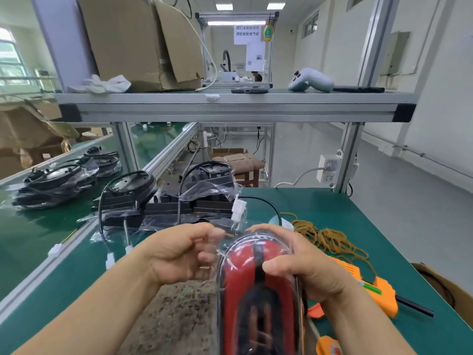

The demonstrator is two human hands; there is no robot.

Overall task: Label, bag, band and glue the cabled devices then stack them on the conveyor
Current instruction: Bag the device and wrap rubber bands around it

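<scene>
Both hands are holding the bagged red device (257, 285): right hand (316, 274) gripping its body, left hand (176, 252) pinching the plastic bag (220, 254).

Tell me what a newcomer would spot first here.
The glossy red-and-black device in a clear plastic bag fills bottom centre, held by the left grip and right grip. Right of it on the green table lie an orange glue gun and tangled tan rubber bands; bagged black devices sit on the conveyor, far left.
</scene>
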